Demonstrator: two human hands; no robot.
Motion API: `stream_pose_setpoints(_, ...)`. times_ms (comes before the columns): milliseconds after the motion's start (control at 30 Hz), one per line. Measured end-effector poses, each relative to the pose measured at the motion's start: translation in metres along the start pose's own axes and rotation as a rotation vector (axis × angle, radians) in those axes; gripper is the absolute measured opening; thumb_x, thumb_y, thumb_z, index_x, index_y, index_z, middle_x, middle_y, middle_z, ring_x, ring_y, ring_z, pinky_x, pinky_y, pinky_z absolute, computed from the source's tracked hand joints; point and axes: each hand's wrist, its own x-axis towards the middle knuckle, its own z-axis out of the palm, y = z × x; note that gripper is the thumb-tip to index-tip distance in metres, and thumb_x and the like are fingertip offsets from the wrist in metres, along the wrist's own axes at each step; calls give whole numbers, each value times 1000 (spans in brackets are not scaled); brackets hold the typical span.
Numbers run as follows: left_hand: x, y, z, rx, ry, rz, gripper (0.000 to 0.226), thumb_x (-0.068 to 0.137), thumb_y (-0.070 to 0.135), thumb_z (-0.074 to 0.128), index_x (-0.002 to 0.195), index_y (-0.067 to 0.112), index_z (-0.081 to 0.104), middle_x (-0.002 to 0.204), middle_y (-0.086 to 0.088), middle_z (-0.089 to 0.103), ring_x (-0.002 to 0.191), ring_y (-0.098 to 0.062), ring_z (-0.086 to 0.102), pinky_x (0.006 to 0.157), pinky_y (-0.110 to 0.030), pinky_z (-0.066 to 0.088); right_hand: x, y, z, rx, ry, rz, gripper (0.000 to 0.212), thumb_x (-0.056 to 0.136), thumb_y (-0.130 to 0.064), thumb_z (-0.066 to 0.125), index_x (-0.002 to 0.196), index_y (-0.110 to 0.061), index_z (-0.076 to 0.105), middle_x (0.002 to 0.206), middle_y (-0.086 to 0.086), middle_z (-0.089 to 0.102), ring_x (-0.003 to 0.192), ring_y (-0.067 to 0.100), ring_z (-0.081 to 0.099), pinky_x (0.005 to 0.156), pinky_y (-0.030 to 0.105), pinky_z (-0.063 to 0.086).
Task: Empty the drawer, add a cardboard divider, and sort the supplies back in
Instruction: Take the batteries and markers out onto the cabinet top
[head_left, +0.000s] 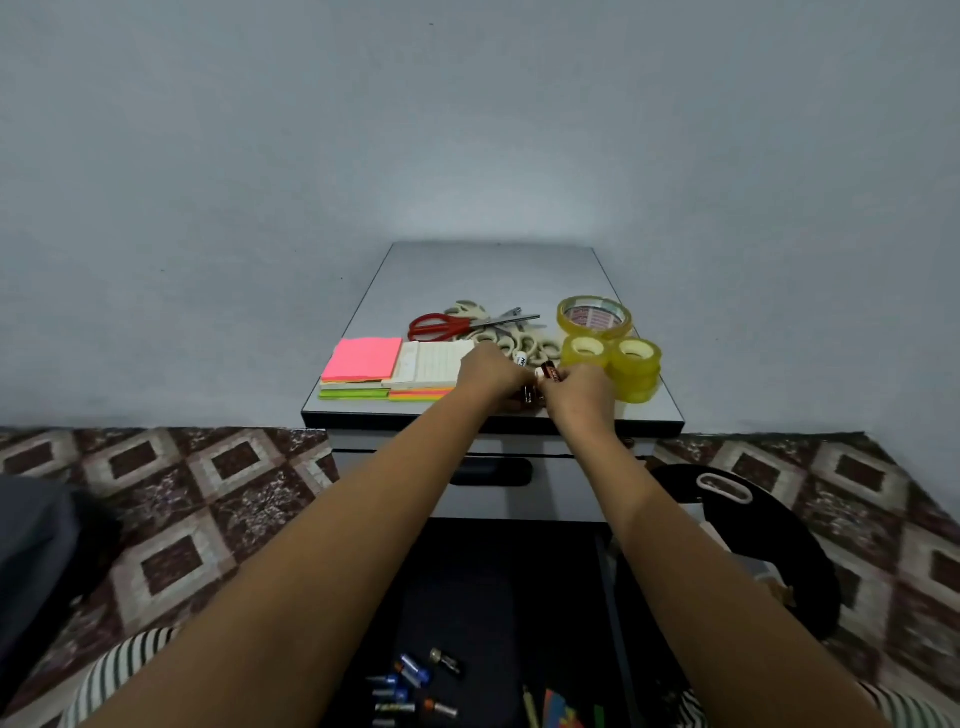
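Both arms reach forward; left hand and right hand pinch batteries.

open dark drawer holds loose batteries; more batteries, sticky notes, scissors and tape rolls sit atop the cabinet.

Patterned floor — black bag

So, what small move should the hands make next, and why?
Probably set the batteries down on the cabinet top, between the note pads and tape rolls: the left hand and right hand hold them there, and other batteries lie in the open drawer.
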Motion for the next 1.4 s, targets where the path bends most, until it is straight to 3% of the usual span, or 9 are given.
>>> stream_pose_setpoints(100,2,-3,2,65,35,34,25,76,6,68,63,7,48,75,-19,64,76,-32,69,66,-43,59,0,1,0,-13,5,-7,24,89,-22,61,78,-1,63,77,12,60,71,24,54,47,25,29)
stream_pose_setpoints(367,-7,-8,2,287,30,163,19,81,10,62,65,9,51,75,-17,67,71,-28,68,66,-37,58,-15,5,-1,60,74,-94,29,87,-10,61,114,-2,59,109,15,64,101,28,60,80,32,48)
stream_pose_setpoints(567,-17,-15,-3,431,-20,281,3,82,10,60,79,10,60,98,-20,68,83,-31,65,77,-41,55,-24,9,-7,-107,18,-233,19,86,-5,56,101,-2,68,96,13,68,81,20,57,65,22,39)
stream_pose_setpoints(633,-17,-21,-5,443,-22,312,17,83,13,61,97,5,67,99,-16,66,85,-27,63,74,-34,53,-23,12,-9,-171,4,-277,22,88,-2,52,104,-2,68,96,15,68,84,25,59,70,28,44)
stream_pose_setpoints(700,-18,-25,-8,450,-31,345,13,84,16,61,95,11,66,92,-12,64,86,-22,59,66,-26,46,-23,15,-11,-221,18,-304,23,91,-3,50,105,-2,67,98,17,68,90,30,61,76,35,47)
stream_pose_setpoints(833,-21,-32,-10,454,-50,369,28,87,19,57,106,1,67,107,-16,67,94,-23,60,80,-30,46,-21,21,-14,-258,62,-352,22,93,-6,51,106,-3,69,101,15,69,93,30,62,79,36,49)
stream_pose_setpoints(933,-22,-34,-11,491,-88,433,29,87,20,58,109,2,66,106,-16,65,95,-24,59,68,-23,37,-20,22,-15,-245,30,-370,24,93,-10,53,112,-5,68,107,15,67,97,29,61,84,34,49)
stream_pose_setpoints(1033,-21,-36,-12,550,-92,475,37,87,21,61,120,4,61,114,-15,57,108,-25,53,79,-23,37,-19,24,-16,-273,-15,-377,31,92,-13,55,122,-6,62,116,15,61,105,29,57,92,35,46)
stream_pose_setpoints(1400,-10,-39,4,739,192,533,26,92,23,54,107,3,63,110,-15,55,93,-30,58,75,-35,46,-15,26,-3,-287,157,-424,14,93,-8,52,95,-1,64,93,14,64,83,27,58,63,31,39)
